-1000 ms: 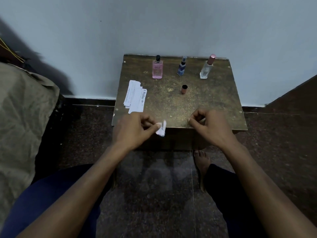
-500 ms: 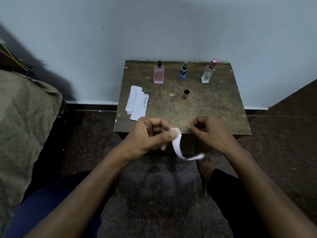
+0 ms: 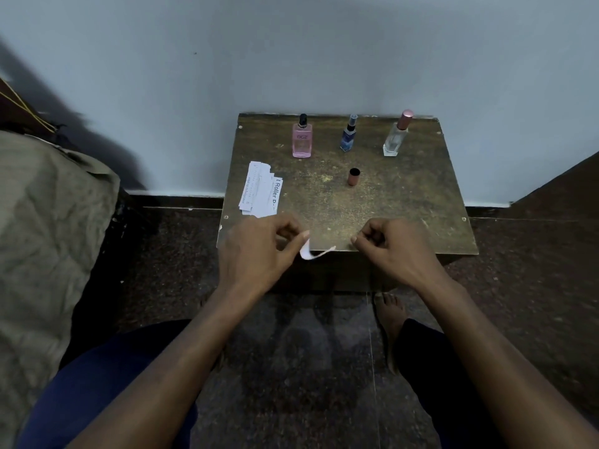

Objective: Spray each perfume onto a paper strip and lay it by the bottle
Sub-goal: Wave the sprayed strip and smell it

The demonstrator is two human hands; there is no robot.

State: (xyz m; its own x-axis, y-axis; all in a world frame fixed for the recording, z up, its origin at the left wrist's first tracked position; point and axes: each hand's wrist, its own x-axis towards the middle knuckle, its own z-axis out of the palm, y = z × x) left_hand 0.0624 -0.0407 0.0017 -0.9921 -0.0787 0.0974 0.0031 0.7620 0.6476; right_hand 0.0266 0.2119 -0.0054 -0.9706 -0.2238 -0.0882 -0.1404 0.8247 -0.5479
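Note:
Three perfume bottles stand in a row at the back of a small brown table (image 3: pixel 405 222): a pink one (image 3: pixel 302 139), a small blue one (image 3: pixel 348 134) and a clear one with a pink cap (image 3: pixel 396 135). A loose pink cap (image 3: pixel 354 176) stands in front of the blue bottle. A stack of white paper strips (image 3: pixel 262 191) lies at the table's left. My left hand (image 3: pixel 259 247) pinches one curled paper strip (image 3: pixel 311 252) at the table's front edge. My right hand (image 3: pixel 392 244) hovers beside it with fingers curled, holding nothing that I can see.
The table stands against a pale wall. A crumpled beige cloth (image 3: pixel 48 238) fills the left side. A dark stone floor lies below, with my bare foot (image 3: pixel 390 314) under the table's front. A dark slanted surface rises at the far right.
The strip in my left hand has uncurled from a short stub into a longer curved strip. Both hands stay at the table's front edge.

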